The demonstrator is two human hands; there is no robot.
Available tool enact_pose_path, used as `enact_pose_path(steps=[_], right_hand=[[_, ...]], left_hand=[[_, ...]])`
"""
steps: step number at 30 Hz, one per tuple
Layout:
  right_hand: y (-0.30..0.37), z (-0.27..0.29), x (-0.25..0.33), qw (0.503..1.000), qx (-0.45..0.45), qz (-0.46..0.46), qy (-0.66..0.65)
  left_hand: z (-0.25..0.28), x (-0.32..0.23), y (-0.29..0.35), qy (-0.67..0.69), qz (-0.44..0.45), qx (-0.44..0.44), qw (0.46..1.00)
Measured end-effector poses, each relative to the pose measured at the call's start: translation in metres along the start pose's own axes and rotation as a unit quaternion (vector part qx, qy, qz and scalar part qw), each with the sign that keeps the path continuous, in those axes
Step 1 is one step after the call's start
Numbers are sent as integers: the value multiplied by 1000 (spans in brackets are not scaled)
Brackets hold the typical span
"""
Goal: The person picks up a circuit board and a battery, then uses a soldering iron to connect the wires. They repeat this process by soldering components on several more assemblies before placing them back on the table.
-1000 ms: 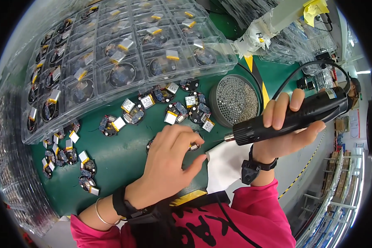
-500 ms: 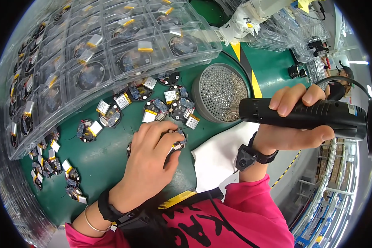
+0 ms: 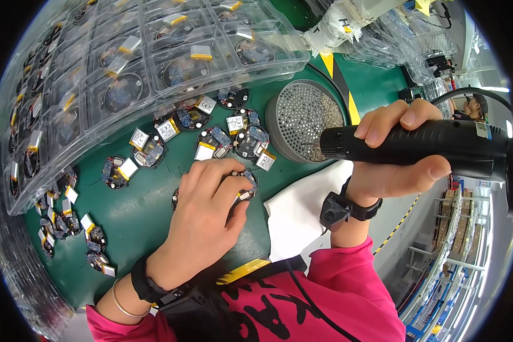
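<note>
My right hand (image 3: 402,154) is wrapped round a black electric screwdriver (image 3: 416,149), held nearly level. The driver's nose reaches over the rim of a round grey screw tray (image 3: 275,122), whose perforated plate has a heap of small screws (image 3: 332,122) on its right side; the bit's tip is hard to make out there. My left hand (image 3: 208,208) lies on the bench with bent fingers, index finger and thumb closed on a round circuit board (image 3: 246,185), most of which the hand covers. Similar round boards with silver battery pouches (image 3: 205,151) lie just beyond it.
A stack of clear plastic trays (image 3: 171,74) holding many such boards fills the far left. More boards (image 3: 97,239) lie at the left on the green mat (image 3: 148,228). A white cloth (image 3: 293,214) lies between my arms. A cable (image 3: 330,82) runs behind the screw tray.
The screwdriver has shifted left, its nose now further over the screw tray and less of the bit showing. My left hand stays on the same board. The whole view has tilted slightly.
</note>
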State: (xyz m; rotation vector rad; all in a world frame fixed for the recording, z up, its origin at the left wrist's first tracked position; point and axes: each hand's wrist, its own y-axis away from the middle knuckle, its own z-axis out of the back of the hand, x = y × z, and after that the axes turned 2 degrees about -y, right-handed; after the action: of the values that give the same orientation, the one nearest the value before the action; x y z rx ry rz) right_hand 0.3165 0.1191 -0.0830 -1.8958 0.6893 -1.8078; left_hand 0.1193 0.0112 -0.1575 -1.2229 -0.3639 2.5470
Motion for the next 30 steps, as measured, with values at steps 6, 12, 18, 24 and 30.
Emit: enact_pose_path(steps=[6,12,18,24,30], right_hand=[[1,1,2,999,48,-7,-6],[-1,-17,-9,986,14,140,-92],[4,-11,-20,992,72,64,-86],[0,7,2,967,70,114,-217],[20,-16,2,924,187,69,-328]], left_hand=[[0,0,0,-4,3,4,1000],[-1,0,0,-6,3,5,1000],[-1,2,2,-8,-8,1,1000],[-1,0,1,4,3,-9,1000],[-1,4,1,19,-24,-9,999]])
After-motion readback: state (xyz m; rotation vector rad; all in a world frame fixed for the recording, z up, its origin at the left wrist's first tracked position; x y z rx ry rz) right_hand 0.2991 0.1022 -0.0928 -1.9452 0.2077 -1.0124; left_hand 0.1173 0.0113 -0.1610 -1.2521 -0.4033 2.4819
